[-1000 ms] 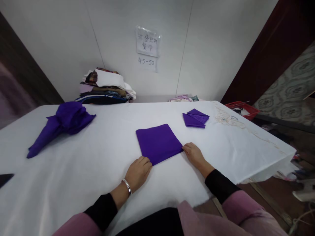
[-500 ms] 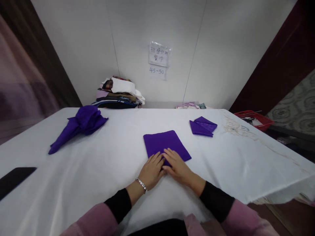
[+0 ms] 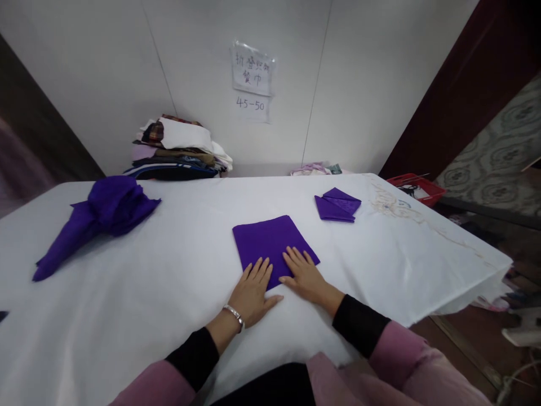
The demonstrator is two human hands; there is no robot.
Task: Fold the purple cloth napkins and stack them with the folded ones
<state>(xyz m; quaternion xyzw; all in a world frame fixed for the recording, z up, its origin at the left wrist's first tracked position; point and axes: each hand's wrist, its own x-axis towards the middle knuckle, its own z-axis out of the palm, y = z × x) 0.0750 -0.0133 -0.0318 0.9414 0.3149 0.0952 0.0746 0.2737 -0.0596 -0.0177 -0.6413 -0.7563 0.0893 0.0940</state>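
Observation:
A purple cloth napkin point(image 3: 268, 237), folded to a flat square, lies on the white tablecloth point(image 3: 177, 293) in front of me. My left hand point(image 3: 251, 290) rests flat on its near left edge, fingers stretched forward and thumb out over the tablecloth. On the near right part of the napkin lies my right hand point(image 3: 303, 274), palm down with fingers spread. Neither hand grips anything. Beyond, to the right, sits a smaller purple folded napkin point(image 3: 337, 205) with pointed corners. At the left lies a bunched purple cloth point(image 3: 112, 206) with a long tail.
A pile of folded clothes point(image 3: 181, 146) stands behind the table's far edge at the left. Handwritten paper signs point(image 3: 252, 70) hang on the wall. A red basket point(image 3: 433, 194) is past the right edge. The tablecloth has embroidery point(image 3: 393, 206) at the right.
My hands have moved apart on the napkin, the left to its left side and the right to its right. The camera view has shifted, so the scene sits further left.

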